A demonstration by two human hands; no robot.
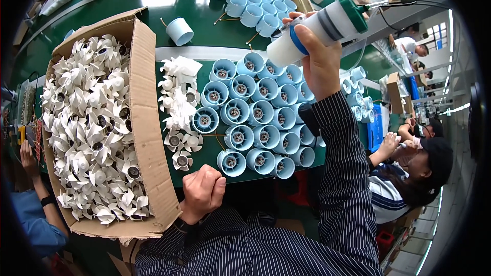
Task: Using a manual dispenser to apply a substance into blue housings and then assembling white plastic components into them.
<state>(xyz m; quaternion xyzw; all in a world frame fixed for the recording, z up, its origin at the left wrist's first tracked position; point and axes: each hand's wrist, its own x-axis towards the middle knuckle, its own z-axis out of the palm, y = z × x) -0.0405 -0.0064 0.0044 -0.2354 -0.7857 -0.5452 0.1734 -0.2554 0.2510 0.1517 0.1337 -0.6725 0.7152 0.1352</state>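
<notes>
My right hand (318, 57) grips a thick white dispensing syringe (327, 23) with a blue ring, a dark band and a green cap with a hose. The syringe is raised and tilted above the far right of a group of light-blue round fan housings (240, 137). These stand close together, mouths up, with motor parts inside. One housing (205, 119) at the group's left edge has a ring of vanes showing. My left hand (202, 193) is closed in a fist by the table's near edge, beside a cardboard box (148, 117); no object shows in it.
White fan blades (92, 122) fill the box; more blades (175, 140) and crumpled white material (181, 70) lie beside it. One housing (179, 31) lies on its side farther back, before another housing group (250, 0). A co-worker (404, 174) sits right; another person's hand (28, 158) shows left.
</notes>
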